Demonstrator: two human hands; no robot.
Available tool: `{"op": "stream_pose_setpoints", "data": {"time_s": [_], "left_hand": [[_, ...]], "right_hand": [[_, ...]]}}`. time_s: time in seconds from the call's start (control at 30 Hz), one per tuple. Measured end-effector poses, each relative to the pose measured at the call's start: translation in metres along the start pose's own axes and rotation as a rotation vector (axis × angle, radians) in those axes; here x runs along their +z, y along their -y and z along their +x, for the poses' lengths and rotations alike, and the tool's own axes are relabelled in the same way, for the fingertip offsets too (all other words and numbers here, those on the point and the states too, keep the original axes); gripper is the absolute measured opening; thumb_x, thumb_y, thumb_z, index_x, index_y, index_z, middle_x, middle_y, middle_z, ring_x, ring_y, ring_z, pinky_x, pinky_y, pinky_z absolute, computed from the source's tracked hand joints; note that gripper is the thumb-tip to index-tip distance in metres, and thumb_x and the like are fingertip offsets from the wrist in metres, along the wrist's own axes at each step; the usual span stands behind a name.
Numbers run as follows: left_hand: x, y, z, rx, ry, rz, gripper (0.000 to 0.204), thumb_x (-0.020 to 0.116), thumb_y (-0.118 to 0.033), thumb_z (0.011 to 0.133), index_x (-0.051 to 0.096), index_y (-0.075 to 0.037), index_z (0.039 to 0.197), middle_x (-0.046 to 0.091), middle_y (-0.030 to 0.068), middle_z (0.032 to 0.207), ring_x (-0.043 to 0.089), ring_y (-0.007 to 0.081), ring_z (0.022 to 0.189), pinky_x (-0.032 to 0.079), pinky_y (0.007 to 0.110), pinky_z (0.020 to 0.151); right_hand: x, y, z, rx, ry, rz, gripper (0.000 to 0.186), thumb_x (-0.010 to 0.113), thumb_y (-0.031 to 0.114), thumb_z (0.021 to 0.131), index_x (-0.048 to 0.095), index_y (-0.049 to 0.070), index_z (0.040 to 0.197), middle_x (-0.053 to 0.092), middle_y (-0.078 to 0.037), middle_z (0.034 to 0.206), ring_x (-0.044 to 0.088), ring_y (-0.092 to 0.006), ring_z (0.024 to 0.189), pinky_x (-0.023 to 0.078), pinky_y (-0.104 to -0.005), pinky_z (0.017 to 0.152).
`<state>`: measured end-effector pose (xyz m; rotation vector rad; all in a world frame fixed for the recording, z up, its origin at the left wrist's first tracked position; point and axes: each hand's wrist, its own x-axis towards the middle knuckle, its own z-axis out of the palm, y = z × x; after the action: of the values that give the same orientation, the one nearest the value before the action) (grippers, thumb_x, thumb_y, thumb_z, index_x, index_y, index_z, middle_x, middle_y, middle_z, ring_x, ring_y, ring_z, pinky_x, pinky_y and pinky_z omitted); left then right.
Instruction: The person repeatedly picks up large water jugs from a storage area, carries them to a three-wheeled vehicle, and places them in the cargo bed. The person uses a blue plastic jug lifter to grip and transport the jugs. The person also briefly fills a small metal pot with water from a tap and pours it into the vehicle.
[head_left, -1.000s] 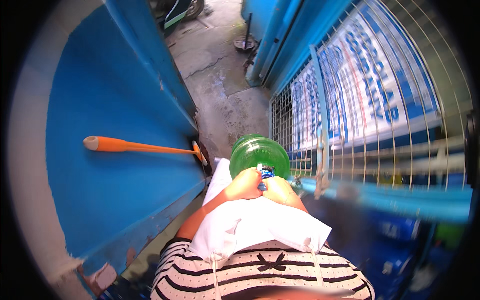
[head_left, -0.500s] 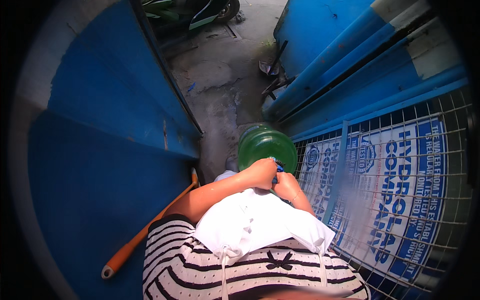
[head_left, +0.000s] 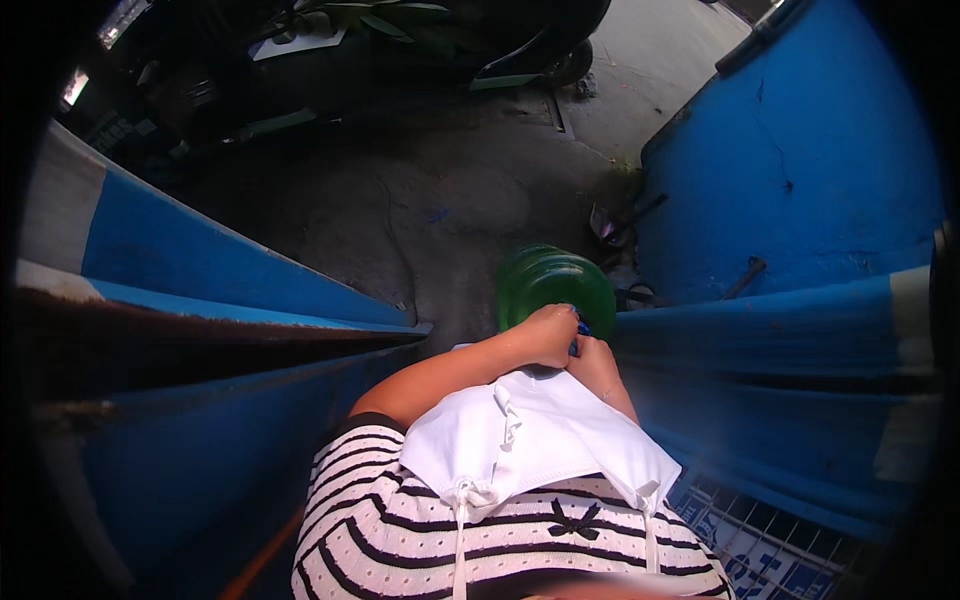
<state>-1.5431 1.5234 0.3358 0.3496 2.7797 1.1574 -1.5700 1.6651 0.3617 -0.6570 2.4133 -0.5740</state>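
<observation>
Gripping a blue cap (head_left: 579, 326) at the neck of a large green water jug (head_left: 556, 284), the left hand (head_left: 545, 335) is curled shut around it, while the right hand (head_left: 596, 362) closes on the same spot from about four o'clock. From both hands the jug extends toward twelve o'clock, its long axis running straight away from the body over the concrete floor (head_left: 440, 210). Neither hand is clearly nearer. Blue walls (head_left: 800, 170) press close at three and nine o'clock; open room lies ahead at twelve, toward a parked scooter (head_left: 420, 50).
</observation>
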Motion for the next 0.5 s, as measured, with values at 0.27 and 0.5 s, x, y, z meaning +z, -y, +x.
{"op": "stream_pose_setpoints", "data": {"time_s": [0.27,0.5], "left_hand": [[-0.092,0.094,0.069,-0.308,-0.3,-0.166,0.019,0.068,-0.006,0.056,0.064,0.004,0.072,0.062,0.0186,0.082,0.058,0.0318,0.087,0.049,0.038,0.077],[-0.173,0.209,0.067,-0.554,-0.479,-0.178,0.019,0.069,-0.005,0.055,0.063,0.004,0.071,0.061,0.0213,0.082,0.058,0.034,0.086,0.049,0.039,0.076]], "right_hand": [[-0.068,0.055,0.189,-0.256,0.287,-0.288,0.027,0.064,0.026,0.074,0.067,0.003,0.086,0.064,-0.022,0.077,0.064,-0.0378,0.076,0.051,-0.045,0.07],[-0.052,0.154,0.335,-0.497,0.375,-0.454,0.026,0.062,0.026,0.074,0.067,0.003,0.085,0.064,-0.023,0.077,0.064,-0.038,0.076,0.051,-0.0458,0.071]]}}
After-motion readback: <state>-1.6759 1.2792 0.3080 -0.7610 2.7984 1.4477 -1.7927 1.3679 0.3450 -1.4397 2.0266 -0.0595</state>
